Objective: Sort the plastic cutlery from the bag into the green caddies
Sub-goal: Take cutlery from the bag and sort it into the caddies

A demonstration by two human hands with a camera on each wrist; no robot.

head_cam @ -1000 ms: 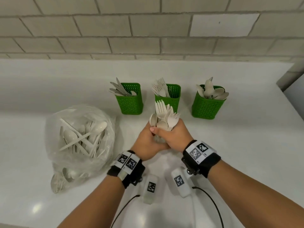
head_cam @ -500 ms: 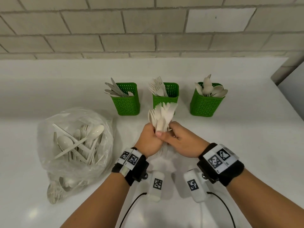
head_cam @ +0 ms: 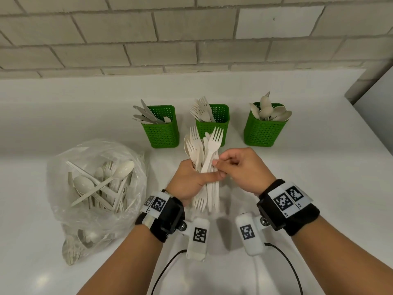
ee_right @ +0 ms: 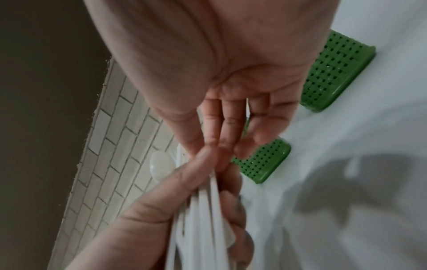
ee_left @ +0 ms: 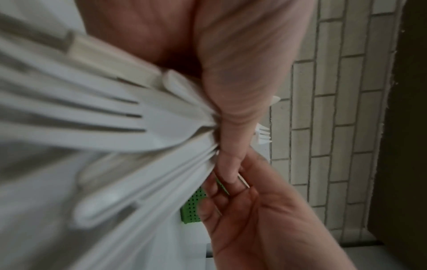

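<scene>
My left hand (head_cam: 191,179) grips a bundle of white plastic cutlery (head_cam: 202,154), mostly forks, some with tines up and some with tines down, held above the counter in front of the middle caddy. My right hand (head_cam: 218,165) pinches the handle of one fork (head_cam: 215,141) that stands highest in the bundle. Three green caddies stand in a row behind: knives (head_cam: 162,133) on the left, forks (head_cam: 212,124) in the middle, spoons (head_cam: 264,130) on the right. The left wrist view shows the bundle (ee_left: 115,118) under my thumb. The right wrist view shows my fingers (ee_right: 219,127) meeting the bundle (ee_right: 203,210).
A clear plastic bag (head_cam: 95,184) with several spoons, forks and knives lies on the white counter (head_cam: 319,167) to the left of my hands. A brick wall (head_cam: 191,39) rises behind the caddies. The counter's right edge meets a corner at the far right.
My right hand let go of the whole bundle and now pinches a single fork, raised above the others. The left hand keeps the bundle and has turned slightly.
</scene>
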